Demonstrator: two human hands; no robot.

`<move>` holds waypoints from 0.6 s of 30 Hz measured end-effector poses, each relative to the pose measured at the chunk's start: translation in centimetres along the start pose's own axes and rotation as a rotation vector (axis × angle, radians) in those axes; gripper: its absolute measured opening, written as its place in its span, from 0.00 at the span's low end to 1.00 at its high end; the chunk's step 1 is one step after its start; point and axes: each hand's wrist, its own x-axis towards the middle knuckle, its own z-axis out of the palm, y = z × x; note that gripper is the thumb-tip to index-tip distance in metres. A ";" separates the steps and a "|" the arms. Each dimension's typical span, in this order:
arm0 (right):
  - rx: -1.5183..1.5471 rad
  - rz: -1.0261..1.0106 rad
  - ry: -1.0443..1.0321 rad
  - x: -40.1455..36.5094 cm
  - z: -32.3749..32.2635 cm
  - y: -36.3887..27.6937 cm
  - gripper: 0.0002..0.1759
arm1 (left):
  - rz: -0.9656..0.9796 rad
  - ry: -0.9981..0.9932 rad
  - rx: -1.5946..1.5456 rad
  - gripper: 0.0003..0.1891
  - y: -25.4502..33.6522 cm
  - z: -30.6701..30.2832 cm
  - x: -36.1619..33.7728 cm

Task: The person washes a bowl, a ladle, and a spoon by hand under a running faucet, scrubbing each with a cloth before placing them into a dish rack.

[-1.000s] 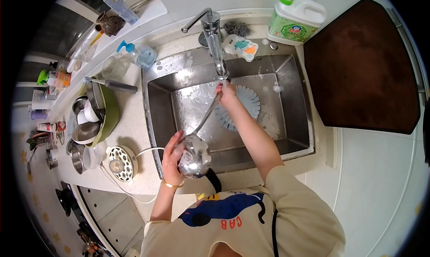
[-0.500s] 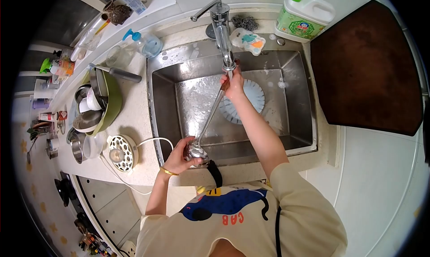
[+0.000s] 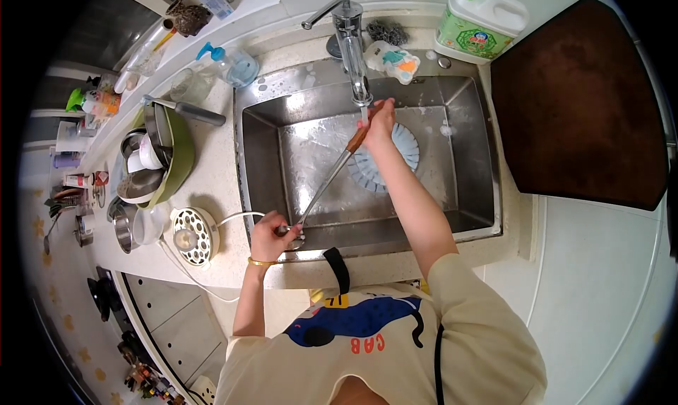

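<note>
Squarely over the sink [image 3: 263, 158], a ladle [image 3: 326, 185], right hand [image 3: 380, 119] clenched on its handle, left hand [image 3: 270, 237] gripping its bowl end.

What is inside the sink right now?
A ladle, its handle end in the right hand under the tap, and a pale drain cover. The left hand hides the ladle's bowl; the arm covers part of the cover.
</note>
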 end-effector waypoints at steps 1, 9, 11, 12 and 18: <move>0.064 0.026 -0.037 -0.1 0.1 -0.3 0.12 | 0.036 -0.011 -0.007 0.17 -0.2 0.2 0.0; -0.092 -0.234 -0.231 -1.6 0.7 -2.1 0.10 | 0.071 -0.128 -0.082 0.13 -1.0 1.9 -0.5; -0.185 -0.290 -0.257 -1.7 0.1 -2.0 0.12 | 0.072 -0.107 -0.089 0.12 -1.3 2.3 -0.5; -0.221 -0.284 -0.304 -2.4 0.1 -2.3 0.13 | 0.071 -0.087 -0.093 0.12 -1.4 2.4 -0.5; -0.243 -0.271 -0.344 -3.3 0.8 -2.9 0.16 | 0.062 -0.008 -0.176 0.10 -2.1 4.9 0.5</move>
